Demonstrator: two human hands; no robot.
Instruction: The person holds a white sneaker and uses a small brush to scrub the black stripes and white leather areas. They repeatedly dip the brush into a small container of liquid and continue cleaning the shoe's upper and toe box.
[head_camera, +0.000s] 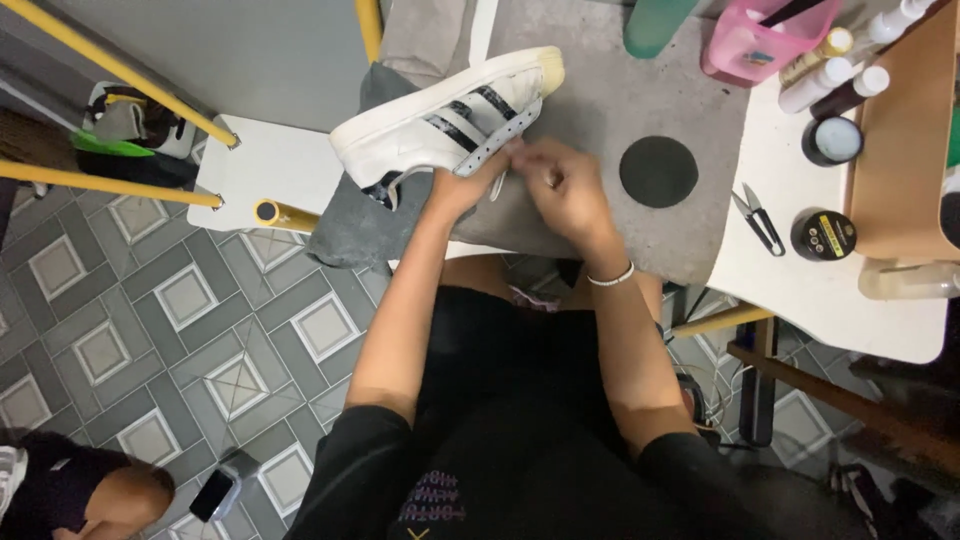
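While both hands meet at the middle of the frame, the item in hand is a white leather low-top sneaker with dark side stripes and a yellowed rubber toe, lying on its side on a grey cloth mat spread over the table. Toe points to 2 o'clock, heel to 8 o'clock.

Left hand: at the shoe's 6 o'clock, fingers curled against the perforated eyelet strip. Right hand: just beside it at 3 o'clock, fingertips pinched together close to the lace area; what they pinch is too small to tell. A white bead bracelet circles the right wrist.

Nearby stock: black round pad on the mat, at 3 o'clock from the hands; small black thread snips beyond it; two round black-lidded tins; pink plastic basket at 1 o'clock; several white bottles beside it.
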